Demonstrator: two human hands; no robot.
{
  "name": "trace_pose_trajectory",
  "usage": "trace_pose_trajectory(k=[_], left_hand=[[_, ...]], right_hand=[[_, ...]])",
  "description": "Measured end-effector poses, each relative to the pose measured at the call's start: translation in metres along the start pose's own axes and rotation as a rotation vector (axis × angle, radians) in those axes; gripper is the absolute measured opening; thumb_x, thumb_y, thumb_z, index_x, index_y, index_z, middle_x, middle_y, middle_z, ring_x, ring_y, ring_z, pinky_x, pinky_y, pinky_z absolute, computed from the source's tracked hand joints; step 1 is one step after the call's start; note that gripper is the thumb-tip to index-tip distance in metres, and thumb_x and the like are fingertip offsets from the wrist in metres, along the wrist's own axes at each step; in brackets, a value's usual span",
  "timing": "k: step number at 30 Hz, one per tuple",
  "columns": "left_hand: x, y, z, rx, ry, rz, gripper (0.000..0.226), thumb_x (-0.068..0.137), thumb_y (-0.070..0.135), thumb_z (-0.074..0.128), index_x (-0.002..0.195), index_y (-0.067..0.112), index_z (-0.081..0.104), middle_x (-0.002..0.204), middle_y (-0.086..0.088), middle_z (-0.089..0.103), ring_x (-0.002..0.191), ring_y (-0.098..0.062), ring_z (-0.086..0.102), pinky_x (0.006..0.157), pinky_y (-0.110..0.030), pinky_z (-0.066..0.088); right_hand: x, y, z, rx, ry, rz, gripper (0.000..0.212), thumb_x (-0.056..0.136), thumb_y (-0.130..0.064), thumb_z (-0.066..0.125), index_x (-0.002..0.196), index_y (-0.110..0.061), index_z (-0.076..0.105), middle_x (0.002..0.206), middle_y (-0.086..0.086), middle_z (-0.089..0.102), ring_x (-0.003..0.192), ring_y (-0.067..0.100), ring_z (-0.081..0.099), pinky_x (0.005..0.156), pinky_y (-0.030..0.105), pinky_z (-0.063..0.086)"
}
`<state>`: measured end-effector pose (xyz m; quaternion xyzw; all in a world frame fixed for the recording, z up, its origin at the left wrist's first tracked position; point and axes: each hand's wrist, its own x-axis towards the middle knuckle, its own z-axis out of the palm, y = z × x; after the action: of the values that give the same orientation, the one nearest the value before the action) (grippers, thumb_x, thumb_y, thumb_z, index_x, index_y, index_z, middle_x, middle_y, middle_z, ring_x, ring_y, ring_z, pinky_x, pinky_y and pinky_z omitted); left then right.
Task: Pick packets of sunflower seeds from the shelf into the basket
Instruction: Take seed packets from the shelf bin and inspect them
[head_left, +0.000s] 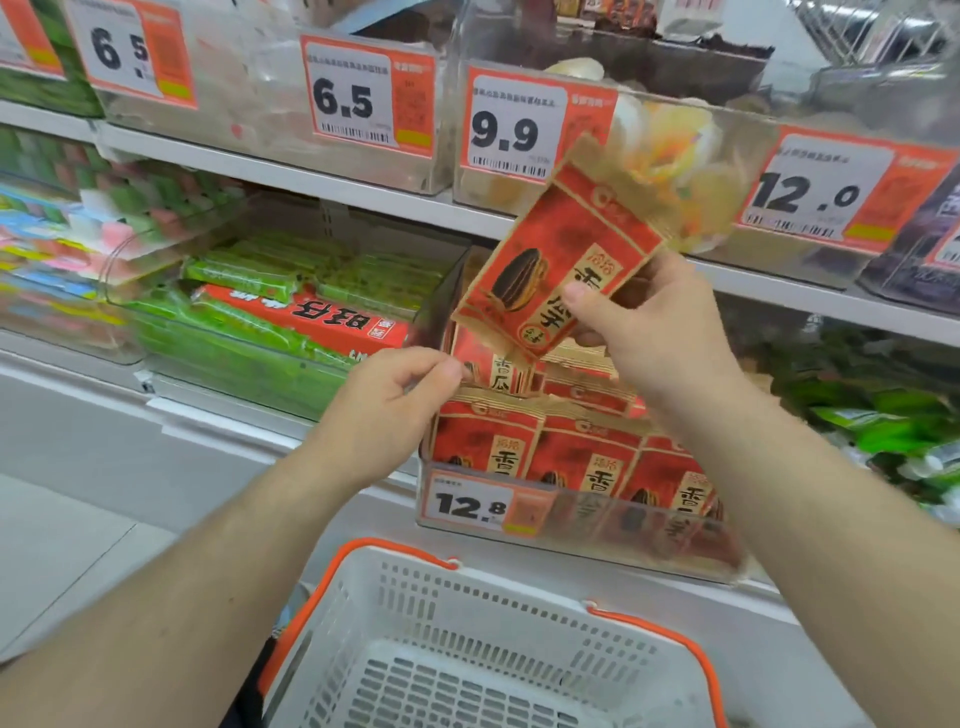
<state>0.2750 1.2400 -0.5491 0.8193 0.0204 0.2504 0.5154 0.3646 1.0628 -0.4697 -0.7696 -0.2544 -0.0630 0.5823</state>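
The right hand (644, 317) holds one red sunflower seed packet (558, 260) with the thumb pressed on the printed face and the fingers curled behind it; the packet is tilted, its crimped top edge pointing up and away from the grip, clear of the bin below. Directly beneath this grip, a clear plastic bin (649, 545) holds the remaining packets (582, 452), standing upright in rows behind a price tag (478, 504) marked 12.8. The left hand (395, 400) is lower and to the left of the held packet, its thumb and fingers closed together at the upper edge of a packet in the bin's rear row; whether it actually pinches that packet cannot be told. Below both hands, nearest the person, sits the white basket (467, 649) with orange handles (670, 634). Left of the left hand, a neighbouring bin holds green packs (244, 332) and a red pack (306, 317).
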Motion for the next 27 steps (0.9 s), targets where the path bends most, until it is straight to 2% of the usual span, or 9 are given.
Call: trace_pose_trajectory(k=[3, 6, 9, 13, 16, 18, 21, 24, 27], left_hand=[[-0.001, -0.003, 0.001, 0.004, 0.026, 0.002, 0.033, 0.087, 0.037, 0.05, 0.081, 0.014, 0.074, 0.081, 0.009, 0.071, 0.08, 0.006, 0.062, 0.071, -0.009, 0.045], [-0.001, -0.007, 0.001, 0.001, 0.032, 0.008, 0.041, 0.085, 0.046, 0.05, 0.08, 0.013, 0.074, 0.085, 0.012, 0.071, 0.084, 0.001, 0.063, 0.075, -0.014, 0.047], [-0.002, -0.005, 0.002, 0.027, 0.078, -0.011, 0.021, 0.086, 0.04, 0.05, 0.082, 0.035, 0.07, 0.089, 0.022, 0.07, 0.092, 0.007, 0.061, 0.081, -0.013, 0.046], [-0.003, -0.003, 0.004, 0.031, 0.145, -0.021, 0.013, 0.085, 0.039, 0.054, 0.077, 0.04, 0.065, 0.086, 0.02, 0.068, 0.088, 0.003, 0.061, 0.079, -0.022, 0.049], [-0.003, -0.006, 0.004, 0.031, 0.172, -0.017, 0.011, 0.084, 0.04, 0.057, 0.078, 0.038, 0.065, 0.087, 0.017, 0.068, 0.09, -0.001, 0.062, 0.082, -0.029, 0.051], [-0.004, -0.007, 0.003, 0.035, 0.18, 0.007, 0.011, 0.086, 0.035, 0.06, 0.08, 0.033, 0.068, 0.091, 0.016, 0.067, 0.093, -0.001, 0.061, 0.085, -0.03, 0.051], [-0.004, -0.006, 0.003, 0.048, 0.181, 0.02, 0.015, 0.085, 0.035, 0.059, 0.078, 0.026, 0.07, 0.097, 0.018, 0.065, 0.099, 0.003, 0.058, 0.088, -0.027, 0.05], [-0.006, -0.004, 0.003, 0.057, 0.193, 0.027, 0.015, 0.086, 0.032, 0.064, 0.071, 0.033, 0.064, 0.101, 0.017, 0.06, 0.1, 0.008, 0.054, 0.087, -0.023, 0.047], [-0.007, -0.004, 0.003, 0.067, 0.198, 0.0, 0.025, 0.09, 0.024, 0.069, 0.068, 0.034, 0.062, 0.103, 0.016, 0.055, 0.099, 0.008, 0.052, 0.09, -0.027, 0.047]], right_hand=[[0.016, 0.008, 0.01, -0.161, -0.101, 0.008, 0.02, 0.085, -0.021, 0.077, 0.083, -0.035, 0.063, 0.084, -0.013, 0.071, 0.082, 0.013, 0.069, 0.086, 0.044, 0.056], [0.026, 0.014, 0.017, -0.324, -0.158, -0.014, 0.015, 0.083, -0.024, 0.078, 0.085, -0.033, 0.067, 0.088, -0.014, 0.071, 0.086, 0.009, 0.067, 0.085, 0.033, 0.053], [0.027, 0.02, 0.023, -0.395, -0.196, 0.008, 0.012, 0.083, -0.026, 0.078, 0.084, -0.033, 0.068, 0.088, -0.017, 0.069, 0.087, 0.007, 0.065, 0.081, 0.027, 0.048], [0.032, 0.023, 0.028, -0.508, -0.223, -0.002, 0.011, 0.081, -0.034, 0.079, 0.086, -0.035, 0.069, 0.085, -0.017, 0.066, 0.081, 0.002, 0.061, 0.072, 0.023, 0.045], [0.037, 0.021, 0.029, -0.571, -0.207, -0.064, 0.007, 0.085, -0.03, 0.076, 0.091, -0.031, 0.072, 0.086, -0.017, 0.063, 0.08, -0.001, 0.056, 0.072, 0.016, 0.042], [0.038, 0.021, 0.033, -0.658, -0.219, -0.091, 0.004, 0.089, -0.026, 0.072, 0.09, -0.027, 0.076, 0.085, -0.016, 0.062, 0.076, -0.001, 0.053, 0.074, 0.019, 0.04], [0.038, 0.021, 0.04, -0.777, -0.273, -0.064, 0.014, 0.092, -0.029, 0.067, 0.091, -0.021, 0.078, 0.083, -0.011, 0.066, 0.075, 0.003, 0.056, 0.07, 0.021, 0.041], [0.041, 0.015, 0.043, -0.814, -0.341, 0.026, 0.031, 0.093, -0.044, 0.062, 0.089, -0.019, 0.079, 0.073, -0.008, 0.066, 0.076, 0.01, 0.063, 0.068, 0.026, 0.044], [0.046, 0.007, 0.04, -0.699, -0.43, 0.156, 0.055, 0.086, -0.064, 0.057, 0.097, -0.014, 0.078, 0.098, 0.003, 0.073, 0.092, 0.018, 0.065, 0.082, 0.035, 0.051]])
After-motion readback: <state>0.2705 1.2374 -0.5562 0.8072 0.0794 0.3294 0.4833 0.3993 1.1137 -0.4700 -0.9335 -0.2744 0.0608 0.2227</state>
